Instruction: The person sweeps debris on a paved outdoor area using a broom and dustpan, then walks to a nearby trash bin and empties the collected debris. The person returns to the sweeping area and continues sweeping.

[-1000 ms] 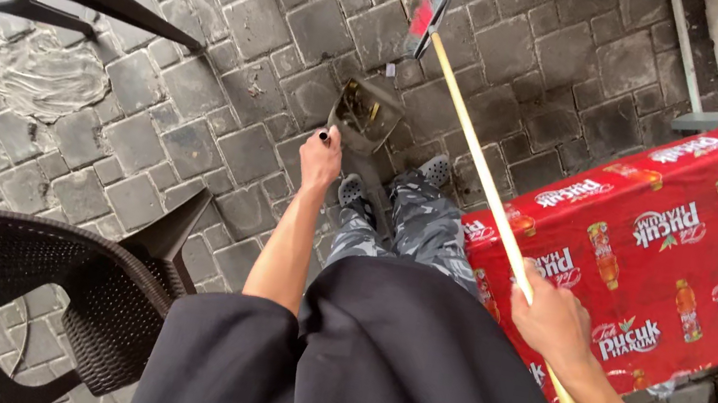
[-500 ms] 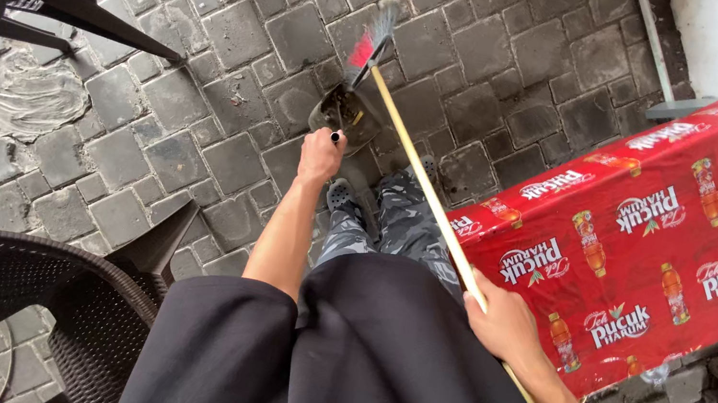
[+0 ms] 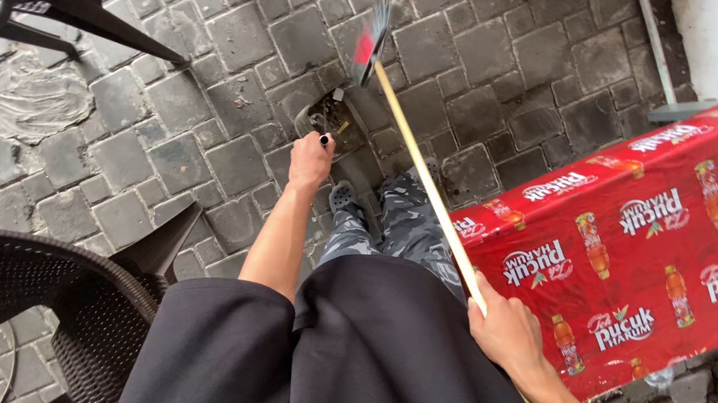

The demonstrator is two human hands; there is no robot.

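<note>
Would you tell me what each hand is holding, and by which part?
The right hand grips the broom near the upper end of its stick. The left hand holds the dustpan by its black handle.

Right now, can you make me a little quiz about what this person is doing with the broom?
1. True or false: the right hand grips the broom by its wooden stick.
2. What does the left hand hold? A) a cup B) the dustpan handle C) a chair
3. What colour is the table cover beside the person?

Key: 1 true; 2 B; 3 red.
</note>
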